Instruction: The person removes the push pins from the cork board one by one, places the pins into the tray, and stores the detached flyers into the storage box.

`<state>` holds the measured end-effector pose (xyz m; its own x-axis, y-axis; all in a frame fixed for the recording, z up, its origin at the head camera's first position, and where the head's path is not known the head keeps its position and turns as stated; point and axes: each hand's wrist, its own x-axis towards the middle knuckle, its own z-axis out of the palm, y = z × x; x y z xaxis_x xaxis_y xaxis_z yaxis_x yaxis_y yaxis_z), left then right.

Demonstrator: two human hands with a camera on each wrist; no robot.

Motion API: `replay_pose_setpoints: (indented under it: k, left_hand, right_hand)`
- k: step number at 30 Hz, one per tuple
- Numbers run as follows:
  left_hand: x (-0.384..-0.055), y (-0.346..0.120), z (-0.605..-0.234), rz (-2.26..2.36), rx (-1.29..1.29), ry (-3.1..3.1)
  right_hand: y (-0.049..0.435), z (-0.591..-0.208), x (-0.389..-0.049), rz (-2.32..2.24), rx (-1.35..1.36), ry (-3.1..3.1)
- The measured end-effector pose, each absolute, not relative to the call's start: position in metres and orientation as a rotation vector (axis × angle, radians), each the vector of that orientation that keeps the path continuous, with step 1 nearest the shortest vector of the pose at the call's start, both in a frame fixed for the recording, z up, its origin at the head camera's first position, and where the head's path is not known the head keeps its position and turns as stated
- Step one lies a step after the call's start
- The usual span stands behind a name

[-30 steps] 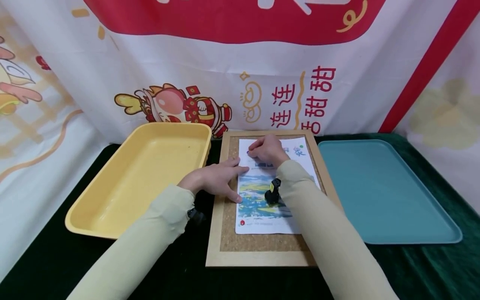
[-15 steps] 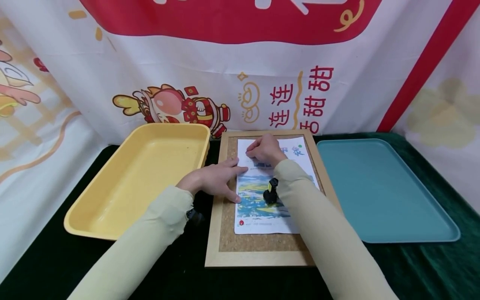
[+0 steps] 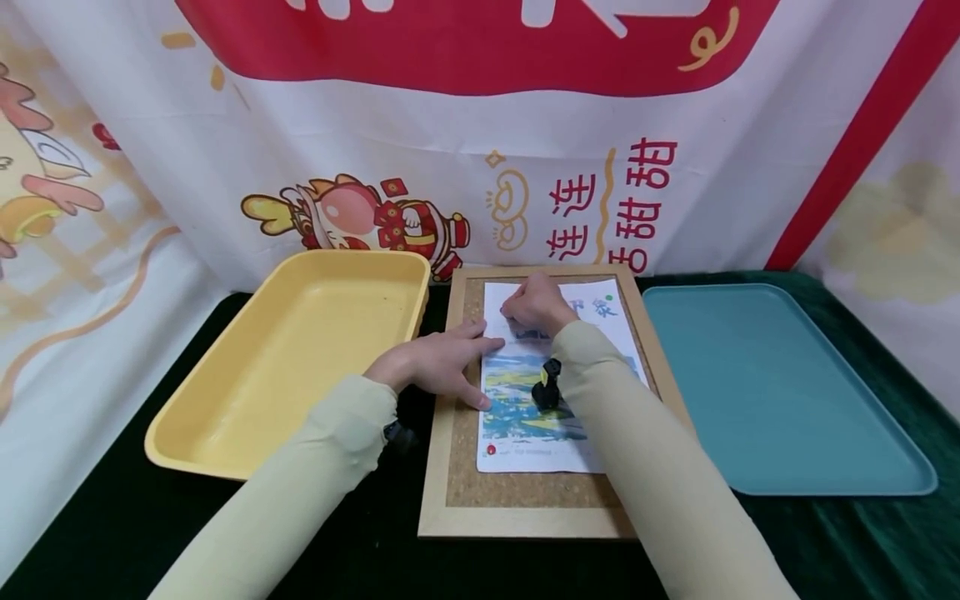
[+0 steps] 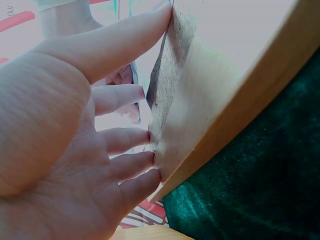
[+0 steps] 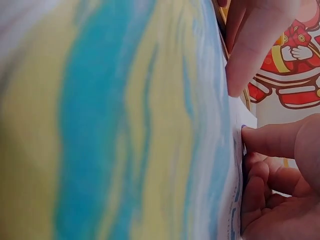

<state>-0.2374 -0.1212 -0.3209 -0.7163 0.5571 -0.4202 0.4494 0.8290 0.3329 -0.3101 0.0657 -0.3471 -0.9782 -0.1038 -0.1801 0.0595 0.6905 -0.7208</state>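
Observation:
A printed sheet of paper (image 3: 540, 457) with a blue and yellow landscape lies on a wood-framed cork board (image 3: 517, 522). My left hand (image 3: 442, 362) rests with fingers spread across the sheet's left edge and the cork. My right hand (image 3: 542, 302) is at the sheet's upper left, fingers curled. In the right wrist view, its thumb tip is on a small purple thumbtack (image 5: 243, 127), mostly hidden by the hand. A red thumbtack (image 3: 491, 450) marks the sheet's lower left corner, and a green thumbtack (image 3: 609, 297) its upper right. The lower right corner is behind my right sleeve.
To the left of the board stands a deep yellow tray (image 3: 225, 454), and to its right lies a flat teal tray (image 3: 795, 392). Dark green cloth (image 3: 360, 550) covers the table. A printed white curtain (image 3: 420, 117) hangs right behind the board.
The head view has shifted slightly. My right fingers have curled in a little more at the same spot on the sheet. My left hand keeps its place on the board.

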Motion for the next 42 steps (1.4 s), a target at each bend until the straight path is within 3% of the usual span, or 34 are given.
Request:
replay_pose_setpoints:
  k: [22,42]
  left_hand:
    - [-0.237,-0.120,-0.321,0.269,0.732,2.499]
    - [-0.237,-0.119,-0.319,0.259,0.712,2.496]
  right_hand:
    - [0.062,-0.349,-0.316,-1.037,-0.024,2.690]
    - [0.077,-0.345,-0.311,-1.368,-0.040,2.432]
